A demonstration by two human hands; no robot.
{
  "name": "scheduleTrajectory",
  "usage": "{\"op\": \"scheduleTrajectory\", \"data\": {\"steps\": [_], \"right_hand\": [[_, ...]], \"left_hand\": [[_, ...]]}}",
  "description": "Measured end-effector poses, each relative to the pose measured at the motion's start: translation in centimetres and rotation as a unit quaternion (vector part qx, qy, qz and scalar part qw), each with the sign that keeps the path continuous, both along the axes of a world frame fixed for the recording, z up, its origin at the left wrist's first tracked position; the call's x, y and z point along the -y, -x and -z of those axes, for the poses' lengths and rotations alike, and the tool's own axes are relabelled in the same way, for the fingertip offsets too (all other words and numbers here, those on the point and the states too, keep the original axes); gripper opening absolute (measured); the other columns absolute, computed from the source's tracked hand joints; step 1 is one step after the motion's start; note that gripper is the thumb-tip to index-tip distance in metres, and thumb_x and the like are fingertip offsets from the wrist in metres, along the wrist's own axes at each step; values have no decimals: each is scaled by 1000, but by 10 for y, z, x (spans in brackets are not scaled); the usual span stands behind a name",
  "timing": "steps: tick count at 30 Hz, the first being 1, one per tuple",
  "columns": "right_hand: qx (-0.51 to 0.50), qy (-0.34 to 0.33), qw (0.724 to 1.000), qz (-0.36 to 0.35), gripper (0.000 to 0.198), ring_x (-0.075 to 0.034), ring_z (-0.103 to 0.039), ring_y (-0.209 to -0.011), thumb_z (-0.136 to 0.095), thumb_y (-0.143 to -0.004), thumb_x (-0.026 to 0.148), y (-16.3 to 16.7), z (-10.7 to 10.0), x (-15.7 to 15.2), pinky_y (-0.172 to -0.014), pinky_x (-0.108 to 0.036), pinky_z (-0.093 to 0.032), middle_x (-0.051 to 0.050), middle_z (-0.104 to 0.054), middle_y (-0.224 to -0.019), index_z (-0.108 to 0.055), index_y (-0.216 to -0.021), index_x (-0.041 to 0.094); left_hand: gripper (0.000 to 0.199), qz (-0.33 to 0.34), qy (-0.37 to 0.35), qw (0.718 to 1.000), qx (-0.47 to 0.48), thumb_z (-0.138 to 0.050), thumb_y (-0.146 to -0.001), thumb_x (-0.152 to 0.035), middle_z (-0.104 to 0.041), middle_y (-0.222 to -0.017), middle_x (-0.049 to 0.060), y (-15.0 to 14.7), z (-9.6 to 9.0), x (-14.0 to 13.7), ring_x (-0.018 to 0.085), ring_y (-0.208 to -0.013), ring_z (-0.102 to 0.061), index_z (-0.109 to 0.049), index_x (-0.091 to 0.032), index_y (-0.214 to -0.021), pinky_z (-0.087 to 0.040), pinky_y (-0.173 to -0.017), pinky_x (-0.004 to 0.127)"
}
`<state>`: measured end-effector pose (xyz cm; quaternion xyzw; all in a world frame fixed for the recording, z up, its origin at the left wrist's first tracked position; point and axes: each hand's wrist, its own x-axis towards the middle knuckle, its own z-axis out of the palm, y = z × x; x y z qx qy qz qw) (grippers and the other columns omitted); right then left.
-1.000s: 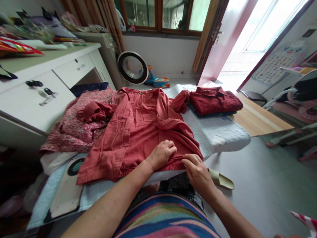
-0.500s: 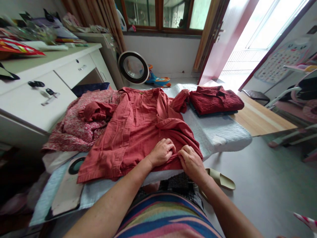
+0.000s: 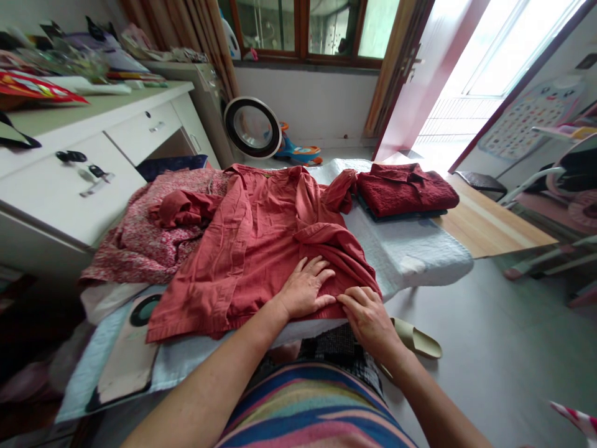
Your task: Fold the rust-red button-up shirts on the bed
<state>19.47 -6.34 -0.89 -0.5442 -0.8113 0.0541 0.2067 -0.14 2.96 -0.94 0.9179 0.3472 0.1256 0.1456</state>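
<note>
A coral-red shirt (image 3: 270,230) lies spread out, its front open, with the hem toward me and creases on its right side. On its lower part rests my left hand (image 3: 305,289), fingers spread flat on the cloth. My right hand (image 3: 366,311) is closed on the shirt's lower right edge, thumb and fingers pinching the fabric close to my left thumb. One sleeve lies bunched at the left over a pink floral garment (image 3: 144,230). A folded dark-red garment (image 3: 408,190) sits beyond the shirt to the right.
The shirt lies on a pale-blue cloth-covered board (image 3: 420,249). At its left end is a pinkish phone-shaped panel (image 3: 125,361). White drawers (image 3: 69,180) stand at left, a washing machine with open round door (image 3: 252,127) behind. A green slipper (image 3: 420,339) lies on the floor.
My left hand has opened from a curled grip to spread fingers flat on the shirt. My right hand has shifted slightly down and right, still pinching the cloth.
</note>
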Motion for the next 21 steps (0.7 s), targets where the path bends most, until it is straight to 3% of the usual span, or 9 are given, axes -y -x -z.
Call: {"op": "scheduleTrajectory", "data": {"steps": [4, 9, 11, 15, 18, 21], "right_hand": [[13, -16, 999, 40, 26, -22, -54, -98, -49, -97, 22, -7, -4, 11, -90, -39, -45, -8, -64, -108, -67, -116, 24], [27, -5, 996, 79, 24, -24, -57, -98, -48, -97, 24, -4, -12, 6, -92, -43, -46, -8, -67, -103, -71, -102, 21], [20, -10, 998, 56, 28, -25, -56, -113, -46, -97, 24, 2, -10, 1, -100, -43, -45, -11, -65, -119, -68, -114, 18], [40, 8, 999, -11, 46, -25, -38, -139, -50, -95, 29, 12, 1, -5, -112, -43, -38, -11, -45, -150, -51, -139, 14], [69, 30, 997, 21, 51, -27, -40, -138, -54, -93, 32, 12, 5, -5, -110, -45, -39, -12, -44, -151, -49, -141, 15], [86, 41, 994, 60, 44, -30, -52, -128, -55, -93, 33, 7, -2, -7, -102, -48, -44, -15, -53, -143, -57, -133, 15]], "left_hand": [[63, -8, 7, 999, -45, -53, -87, -61, -32, -158, 7, 3, 3, 3, 31, -147, -23, -46, -30, -141, -17, -119, 53], [75, -71, -17, 996, -58, -54, -83, -68, -21, -163, 9, 3, 8, 11, 37, -149, -13, -40, -33, -147, -17, -118, 55], [80, -80, -28, 994, -61, -54, -82, -68, -20, -163, 11, 3, 10, 12, 37, -149, -13, -36, -30, -150, -17, -118, 55], [94, -83, -44, 994, -63, -49, -84, -70, -23, -160, 19, 4, 13, 11, 32, -149, -15, -25, -12, -153, -17, -120, 49], [96, -77, -47, 994, -56, -41, -85, -75, -22, -160, 21, 8, 15, 12, 30, -150, -16, -26, -8, -152, -17, -120, 47], [89, -75, -32, 995, -54, -38, -88, -73, -21, -160, 21, 18, 13, 15, 32, -149, -16, -30, -11, -152, -21, -118, 48]]}}
